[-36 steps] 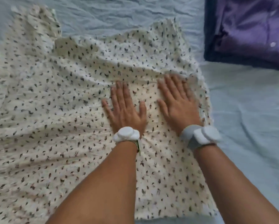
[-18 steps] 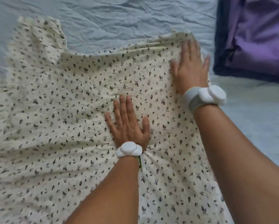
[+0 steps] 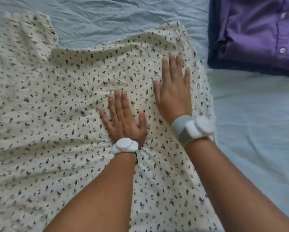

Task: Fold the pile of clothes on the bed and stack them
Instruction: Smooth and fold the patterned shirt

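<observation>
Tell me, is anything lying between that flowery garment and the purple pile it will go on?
Nothing visible does. Only bare blue sheet separates the garment from the purple pile at upper right. Both hands, left and right, lie flat on the garment.

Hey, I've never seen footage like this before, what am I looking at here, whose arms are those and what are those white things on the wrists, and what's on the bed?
There is no machine here. The one picture comes from a camera worn on a person's head, looking down at their own arms. The left hand and the right hand both lie flat, fingers straight, pressing on a cream dress with a small dark leaf print; nothing is gripped. The dress is spread over a pale blue bed sheet. Each wrist wears a band with a white round pod: one on the left wrist, one on the right wrist. What the pods do cannot be told from the picture. At the upper right lies a folded purple buttoned shirt on something dark blue.
</observation>
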The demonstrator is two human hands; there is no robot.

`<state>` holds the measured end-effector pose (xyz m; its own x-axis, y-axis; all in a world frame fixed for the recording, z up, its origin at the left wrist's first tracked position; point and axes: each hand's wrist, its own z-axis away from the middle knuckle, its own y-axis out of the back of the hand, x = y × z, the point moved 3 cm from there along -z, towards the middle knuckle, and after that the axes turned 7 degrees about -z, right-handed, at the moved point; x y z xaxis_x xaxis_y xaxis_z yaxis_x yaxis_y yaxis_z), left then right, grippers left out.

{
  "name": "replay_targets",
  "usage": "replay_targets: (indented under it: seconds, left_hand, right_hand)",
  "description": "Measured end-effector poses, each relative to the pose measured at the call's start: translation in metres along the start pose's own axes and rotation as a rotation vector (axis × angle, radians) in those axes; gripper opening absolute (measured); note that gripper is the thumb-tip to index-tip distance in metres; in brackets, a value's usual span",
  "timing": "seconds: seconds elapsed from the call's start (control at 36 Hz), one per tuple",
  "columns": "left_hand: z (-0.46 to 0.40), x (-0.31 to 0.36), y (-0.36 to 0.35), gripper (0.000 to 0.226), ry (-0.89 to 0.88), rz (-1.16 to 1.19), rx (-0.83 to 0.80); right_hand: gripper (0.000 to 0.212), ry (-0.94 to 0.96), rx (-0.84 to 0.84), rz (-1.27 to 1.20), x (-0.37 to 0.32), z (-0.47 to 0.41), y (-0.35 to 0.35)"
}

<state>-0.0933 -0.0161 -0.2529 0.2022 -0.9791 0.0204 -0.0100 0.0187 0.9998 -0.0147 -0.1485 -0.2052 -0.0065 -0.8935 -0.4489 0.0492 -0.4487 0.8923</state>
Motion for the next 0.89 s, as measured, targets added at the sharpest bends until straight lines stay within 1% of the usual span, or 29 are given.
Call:
replay_targets:
  seconds: [0.06,0.08,0.14,0.17,0.22,0.25,0.31,0.33,0.36,0.42,0.44,0.47,0.56,0.61,0.72,0.81,0.83,0.89]
  left_hand:
    - [0.001,-0.001,0.000,0.074,-0.011,0.002,0.007]
    - [0.004,-0.001,-0.001,0.074,-0.015,0.006,0.013]
    - [0.001,-0.002,-0.002,0.073,-0.010,-0.007,0.029]
    - [0.004,-0.002,-0.002,0.073,-0.006,-0.003,0.036]
    - [0.002,-0.003,-0.004,0.072,0.001,0.007,0.025]
    - [0.003,-0.002,-0.003,0.073,-0.003,0.017,0.028]
    - [-0.001,-0.002,-0.003,0.073,0.000,0.024,0.005]
    - [0.002,-0.002,0.002,0.072,-0.007,0.031,-0.007]
    - [0.007,-0.003,0.007,0.072,-0.016,0.032,-0.005]
    - [0.016,-0.002,0.013,0.070,-0.069,0.059,-0.014]
    - [0.029,-0.003,0.016,0.070,-0.112,0.079,-0.018]
    - [0.037,-0.003,0.017,0.069,-0.157,0.102,-0.027]
    - [0.092,-0.014,0.025,0.072,-0.276,0.110,-0.093]
    - [0.127,-0.023,0.032,0.074,-0.331,0.087,-0.161]
    - [0.179,-0.025,0.037,0.081,-0.523,0.066,-0.289]
    - [0.216,-0.020,0.043,0.093,-0.696,0.024,-0.347]
    - [0.227,-0.020,0.045,0.097,-0.738,-0.003,-0.348]
    - [0.238,-0.023,0.044,0.100,-0.774,-0.069,-0.366]
  right_hand:
    - [0.059,0.034,-0.057,-0.059,-0.013,0.070,-0.013]
    - [0.059,0.031,-0.085,-0.044,-0.011,0.104,-0.019]
    - [0.061,-0.013,-0.124,0.063,0.010,0.149,-0.022]
    - [0.062,-0.065,-0.128,0.125,0.029,0.166,-0.019]
    - [0.065,-0.240,-0.072,0.175,0.067,0.177,-0.007]
    - [0.067,-0.311,-0.018,0.182,0.079,0.180,0.003]
    - [0.069,-0.364,0.018,0.182,0.085,0.178,0.011]
    - [0.069,-0.325,0.012,0.180,0.078,0.186,0.015]
    - [0.069,-0.237,-0.007,0.180,0.068,0.197,0.017]
    - [0.068,-0.019,-0.106,0.165,0.053,0.224,0.007]
    - [0.068,0.038,-0.137,0.162,0.049,0.244,0.002]
    - [0.067,0.046,-0.149,0.154,0.051,0.253,-0.003]
    - [0.064,-0.075,-0.105,0.104,0.058,0.293,-0.002]
    - [0.061,-0.092,-0.095,0.063,0.056,0.311,0.004]
    - [0.062,-0.007,-0.138,-0.020,0.058,0.334,0.012]
    - [0.067,0.077,-0.217,-0.055,0.066,0.342,0.022]
    - [0.067,0.092,-0.246,-0.055,0.068,0.344,0.026]
    - [0.057,0.104,-0.263,-0.036,0.072,0.339,0.031]
